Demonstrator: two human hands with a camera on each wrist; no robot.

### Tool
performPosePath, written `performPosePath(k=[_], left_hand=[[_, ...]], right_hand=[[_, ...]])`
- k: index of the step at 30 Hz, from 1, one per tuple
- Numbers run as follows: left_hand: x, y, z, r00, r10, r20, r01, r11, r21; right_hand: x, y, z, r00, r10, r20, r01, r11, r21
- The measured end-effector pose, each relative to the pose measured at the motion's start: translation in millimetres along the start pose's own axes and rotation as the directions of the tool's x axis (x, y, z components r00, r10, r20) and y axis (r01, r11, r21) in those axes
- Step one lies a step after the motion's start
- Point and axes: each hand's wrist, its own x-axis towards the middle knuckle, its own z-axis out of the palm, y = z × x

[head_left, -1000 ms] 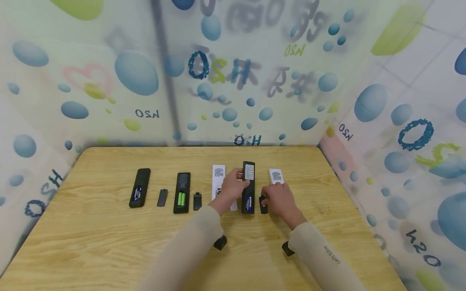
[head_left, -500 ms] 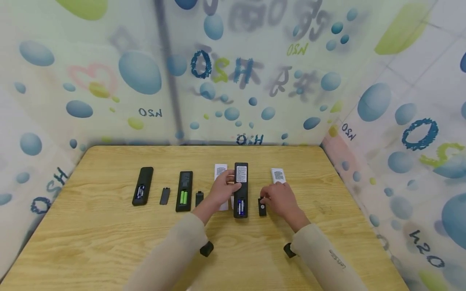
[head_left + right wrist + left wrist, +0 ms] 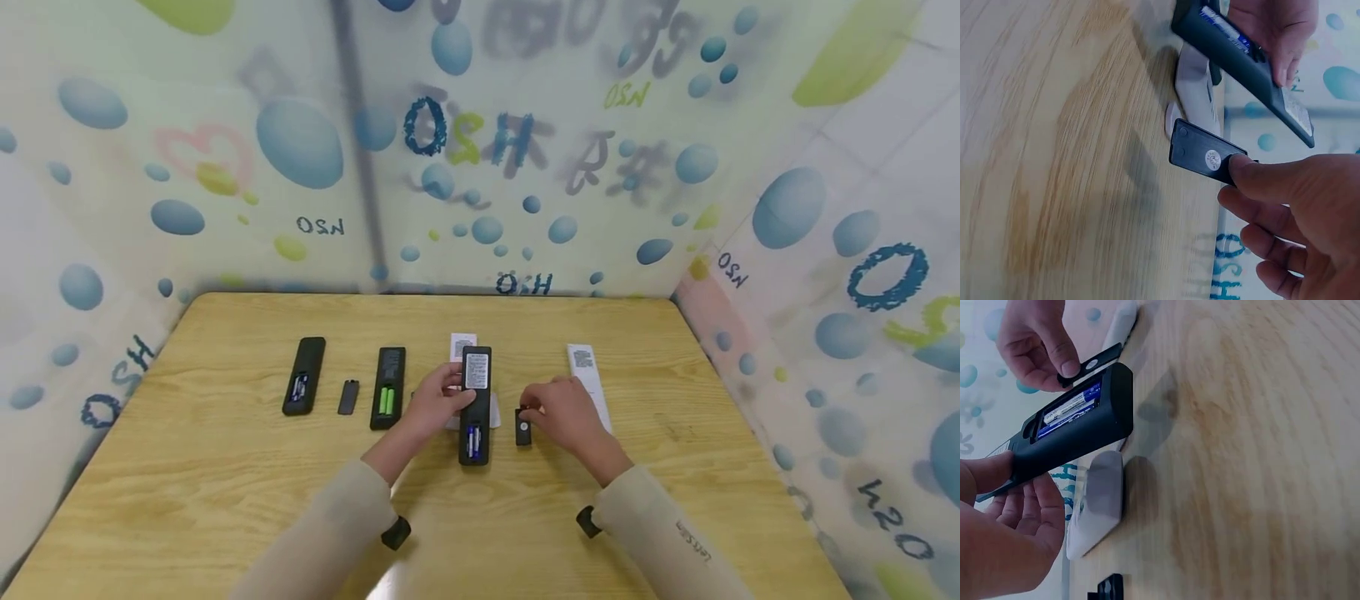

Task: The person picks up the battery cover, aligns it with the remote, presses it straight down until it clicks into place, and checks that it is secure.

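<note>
My left hand grips a black remote control by its upper half, thumb on the back near a white label. Its battery compartment is uncovered, with two blue-and-white batteries lying inside. In the left wrist view the remote is tilted above the table, casting a shadow. My right hand pinches a black battery cover at one end between thumb and fingers. The cover's inner face shows a round white sticker. Cover and remote are apart, the cover just right of the remote in the head view.
On the wooden table, a black remote with batteries lies far left, beside a loose cover. Next to it is a remote with green batteries. One white remote is partly hidden behind my left hand; another lies right.
My left hand has brought the black remote left and nearer to me. The cover in my right hand has also shifted left and turned, showing its sticker. The white remote at right is less covered.
</note>
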Motion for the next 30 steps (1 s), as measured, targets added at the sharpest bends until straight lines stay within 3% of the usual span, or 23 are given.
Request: performPosePath(k=[8,17,22,26,30], left_hand=[[-6.6,-9.4,-3.2,0.999,0.028,-0.029,-0.028,1.000,0.010],[-9.2,-15.9,-5.5,0.998,0.058,-0.016,-0.058,0.998,0.010],[-7.7,-17.9,-5.7,0.997,0.075,-0.013,-0.075,0.997,-0.006],[-7.1,-17.6,-5.6,0.997,0.080,-0.020,-0.080,0.997,-0.011],[-10.3,-13.0,-6.3,0.997,0.076,-0.016,-0.077,0.997,-0.021]], right_hand=[[1.1,-12.1,3.4,0.999,-0.042,0.002,0.042,0.997,0.066],[1.0,-19.1,5.3,0.993,-0.112,0.030,0.106,0.983,0.152],[1.2,-17.5,6.1,0.978,-0.206,0.038,0.193,0.955,0.227],[0.3,-15.9,6.2,0.956,-0.295,-0.005,0.284,0.916,0.285],[0.9,-15.6,6.0,0.954,-0.300,-0.011,0.290,0.910,0.295]])
